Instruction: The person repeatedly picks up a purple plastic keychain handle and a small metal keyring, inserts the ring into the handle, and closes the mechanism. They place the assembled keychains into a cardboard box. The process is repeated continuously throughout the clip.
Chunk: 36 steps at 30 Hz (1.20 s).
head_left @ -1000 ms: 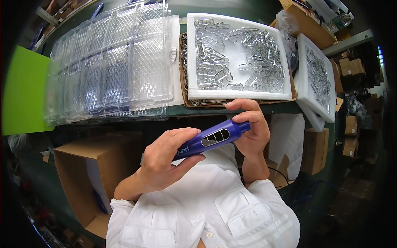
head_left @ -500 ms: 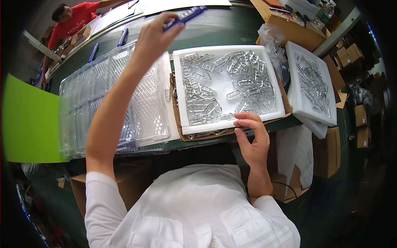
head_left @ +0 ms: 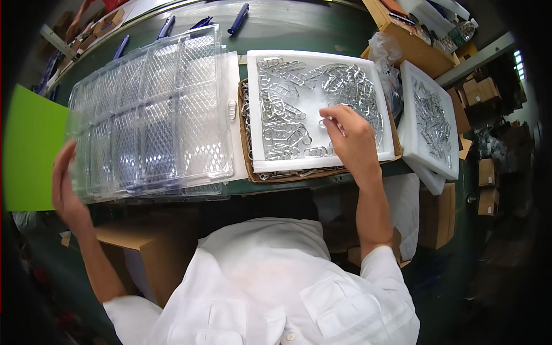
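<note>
My right hand [head_left: 353, 138] is over the white foam tray [head_left: 315, 167], which holds many small looped metal clips [head_left: 351, 83]. Its thumb and forefinger close on a single metal clip [head_left: 322, 122] in the bare middle of the tray. My left hand [head_left: 68, 187], slightly blurred, is raised beside the left edge of a clear plastic compartment tray [head_left: 198, 123], fingers stretched and nothing in them. Whether it touches that edge I cannot tell. A slim dark-blue piece [head_left: 238, 18] lies on the table beyond the trays.
Under the foam tray sits a cardboard box [head_left: 248, 155] with more clips. A second foam tray [head_left: 407, 109] leans at the right. More blue pieces [head_left: 166, 27] lie at the far side. A bright green sheet [head_left: 34, 149] stands at the left. Another person's arm [head_left: 75, 26] shows at the far left.
My left hand has let go of the blue piece at the far side and swung back to the near left. My right hand has moved forward from the tray's front edge onto the clip.
</note>
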Motion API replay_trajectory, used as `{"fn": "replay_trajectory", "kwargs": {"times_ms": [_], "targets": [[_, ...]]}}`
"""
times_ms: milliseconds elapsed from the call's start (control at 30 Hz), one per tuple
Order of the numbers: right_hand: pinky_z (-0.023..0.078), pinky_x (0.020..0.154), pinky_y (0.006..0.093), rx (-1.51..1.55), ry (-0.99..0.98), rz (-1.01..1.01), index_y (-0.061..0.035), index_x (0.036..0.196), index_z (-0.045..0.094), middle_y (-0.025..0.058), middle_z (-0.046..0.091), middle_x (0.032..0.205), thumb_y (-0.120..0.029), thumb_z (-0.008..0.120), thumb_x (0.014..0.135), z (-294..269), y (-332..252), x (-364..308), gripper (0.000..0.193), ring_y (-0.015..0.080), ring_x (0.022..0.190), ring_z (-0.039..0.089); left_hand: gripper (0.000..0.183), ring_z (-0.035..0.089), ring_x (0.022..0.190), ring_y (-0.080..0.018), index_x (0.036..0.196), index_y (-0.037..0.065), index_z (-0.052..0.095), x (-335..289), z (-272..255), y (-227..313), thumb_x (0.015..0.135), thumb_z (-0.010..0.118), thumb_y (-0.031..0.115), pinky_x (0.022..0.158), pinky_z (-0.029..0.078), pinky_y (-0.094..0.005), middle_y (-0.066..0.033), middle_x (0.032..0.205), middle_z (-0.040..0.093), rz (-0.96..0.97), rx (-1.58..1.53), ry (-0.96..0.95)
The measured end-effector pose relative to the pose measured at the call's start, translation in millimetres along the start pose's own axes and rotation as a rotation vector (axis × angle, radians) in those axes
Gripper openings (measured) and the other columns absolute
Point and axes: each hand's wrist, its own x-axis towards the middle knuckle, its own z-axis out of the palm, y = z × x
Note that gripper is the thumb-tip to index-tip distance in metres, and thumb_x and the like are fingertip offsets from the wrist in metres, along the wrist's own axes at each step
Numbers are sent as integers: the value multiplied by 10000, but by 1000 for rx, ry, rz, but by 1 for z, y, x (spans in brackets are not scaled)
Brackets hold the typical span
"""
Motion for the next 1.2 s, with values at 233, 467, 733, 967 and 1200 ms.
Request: {"fn": "replay_trajectory", "kwargs": {"times_ms": [233,467,733,967,1200], "targets": [[580,795,371,-241,-244,-130,-34,1080,774,134,765,998,-115,740,929,44,10,68,175,270,901,760,476,653,1067,-168,1496,49,565,-251,-142,-14,1115,451,310,958,473,-335,-94,1316,697,-960,73,1],[541,794,324,-126,-527,-74,38,1112,717,107,689,1053,-85,674,957,34,26,59,203,205,955,691,474,673,1181,-401,1301,15,692,-327,-68,38,1040,561,387,1007,524,-432,-215,1254,717,-994,147,-696],[523,914,375,-415,-456,-371,16,1248,694,126,695,1172,-101,644,1019,47,52,54,262,278,1032,687,545,715,1138,-313,1419,43,636,-354,-89,36,1111,431,442,1048,517,-413,-155,1291,733,-996,-211,-842],[517,920,342,-303,-290,-204,-2,1310,687,134,687,1145,-76,611,1053,37,50,37,278,248,1014,668,295,699,1105,-352,1197,67,723,-515,-199,-140,955,610,192,953,556,-485,-167,1177,724,-1274,959,-179],[511,888,324,-200,-173,-138,36,1281,688,130,682,1109,-74,622,1048,28,54,8,265,218,1003,645,359,623,1138,-373,1246,82,647,-584,-198,-186,892,704,102,913,574,-495,-135,1234,600,-1135,1164,-387]]}}
